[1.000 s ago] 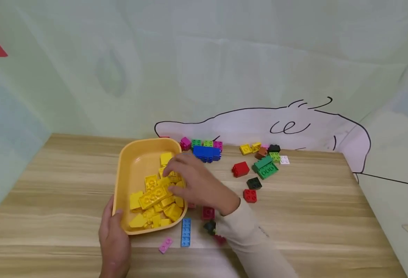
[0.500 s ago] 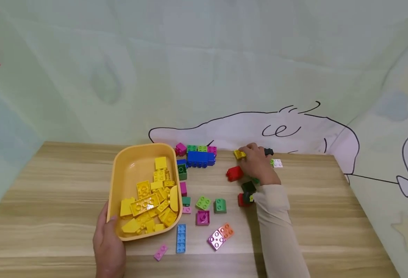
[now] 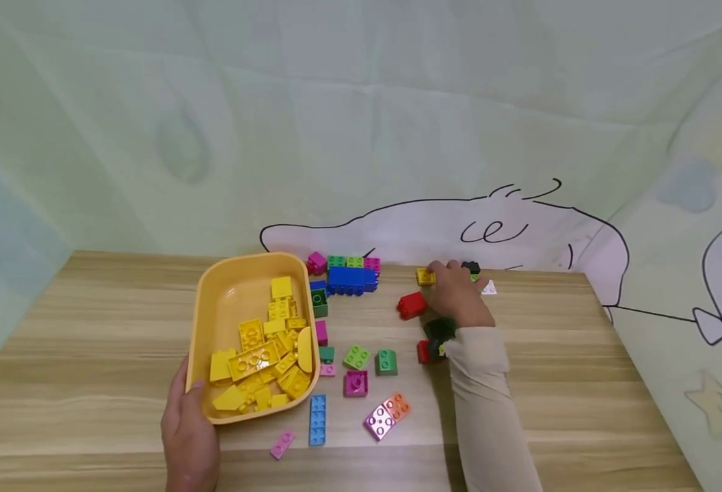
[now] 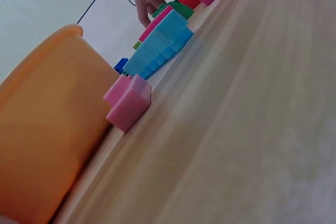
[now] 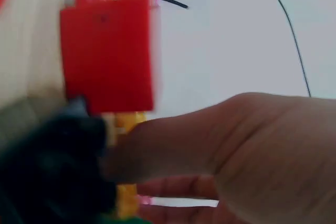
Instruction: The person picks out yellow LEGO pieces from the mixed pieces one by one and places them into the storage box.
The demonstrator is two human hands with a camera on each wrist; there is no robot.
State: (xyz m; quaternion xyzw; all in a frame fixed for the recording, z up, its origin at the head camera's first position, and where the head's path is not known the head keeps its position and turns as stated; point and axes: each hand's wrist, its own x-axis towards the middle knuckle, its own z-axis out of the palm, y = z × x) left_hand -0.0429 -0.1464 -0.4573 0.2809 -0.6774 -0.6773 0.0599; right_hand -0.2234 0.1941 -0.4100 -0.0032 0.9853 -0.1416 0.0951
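My left hand (image 3: 191,427) grips the near-left corner of a yellow plastic tub (image 3: 232,273), thumb over its rim. Inside the tub lie several yellow toy bricks (image 3: 254,361), heaped toward its right and near sides. At the back right of the table, my right hand (image 3: 457,294) bends down over a yellow brick (image 3: 425,276). In the right wrist view the thumb (image 5: 173,150) crosses in front of yellow brick pieces (image 5: 127,200), with the fingers beyond; the hand partly hides the grip. A red brick (image 3: 411,305) stands beside this hand, blurred dark pieces (image 5: 52,166) close to its thumb.
Blue bricks (image 3: 351,280) lie at the back beside the tub. A light blue brick (image 3: 317,419), a pink one (image 3: 282,444) and joined white and orange pieces (image 3: 388,415) lie nearer. Green bricks (image 3: 387,362) sit mid-table. A printed cloth (image 3: 361,137) hangs behind.
My right hand has left the tub and gone right and back to the yellow bricks; over the last half second it stays there. My left hand keeps holding the tub.
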